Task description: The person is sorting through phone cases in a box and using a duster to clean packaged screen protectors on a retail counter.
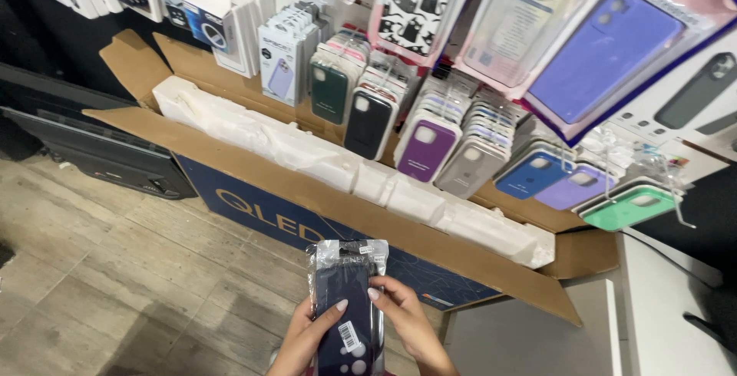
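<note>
Left hand (pixel 305 339) and right hand (pixel 407 321) together grip a dark phone case (pixel 345 311) in a clear sleeve, held upright before an open cardboard box (pixel 322 184).

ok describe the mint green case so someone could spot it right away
Start at the long open cardboard box along the wall and follow it to its right end. Above that end hangs the mint green case, the lowest on its hook, beside blue and lilac ones; the only green there.

Phone accessory shop, hanging phone cases (pixel 430 146) on wall racks
</note>
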